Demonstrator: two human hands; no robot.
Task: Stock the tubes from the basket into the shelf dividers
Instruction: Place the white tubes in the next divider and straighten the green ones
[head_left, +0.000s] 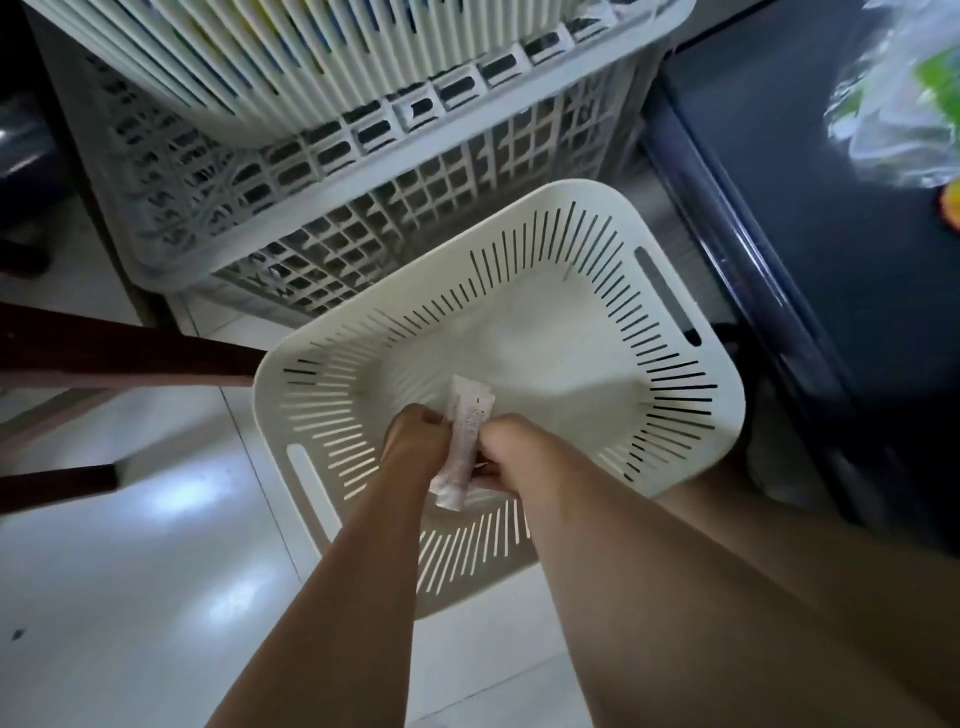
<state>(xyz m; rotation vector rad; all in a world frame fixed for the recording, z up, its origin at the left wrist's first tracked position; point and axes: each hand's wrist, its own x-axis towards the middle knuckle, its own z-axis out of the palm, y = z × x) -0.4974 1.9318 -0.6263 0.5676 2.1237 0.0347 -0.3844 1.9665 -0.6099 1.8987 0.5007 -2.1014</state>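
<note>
A white slotted basket (675, 291) stands on the floor below me, and its bottom looks bare. Above its near side I hold a pale pinkish tube (465, 436) with small print, lengthwise between both hands. My left hand (415, 441) grips its left side with curled fingers. My right hand (511, 452) grips its right side. The shelf dividers (291, 57), white ribs with coloured packs between them, fill the top of the view, blurred.
A white lattice crate tier (363, 208) sits under the dividers. Dark wooden bars (130, 353) jut in from the left. A dark cabinet (810, 208) with a clear plastic bag (893, 104) on it stands at the right. The pale tiled floor (130, 571) is glossy.
</note>
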